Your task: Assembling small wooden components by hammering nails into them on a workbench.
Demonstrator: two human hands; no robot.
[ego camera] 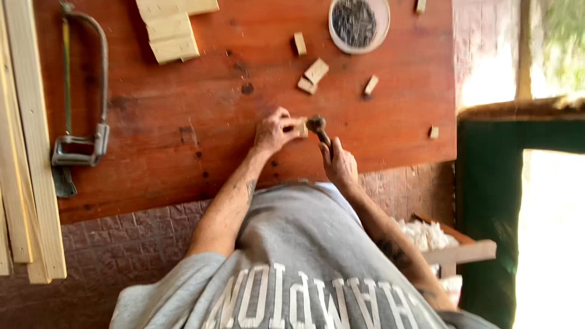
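My left hand [273, 130] rests on the reddish wooden tabletop [183, 164] and pinches a small pale wood block [302, 128] between its fingertips. My right hand [339, 163] is closed around the handle of a hammer. The dark hammer head [316, 123] sits right beside the block, touching it or nearly so. Both forearms reach out from my grey shirt at the bottom of the view.
A hacksaw [82, 91] lies at the table's left, next to long pale wooden slats [27, 152]. Stacked wood blocks [170, 33] and a round bowl of dark nails [359, 21] sit at the far edge. Small offcuts [314, 74] are scattered about. A wooden box [429, 236] stands lower right.
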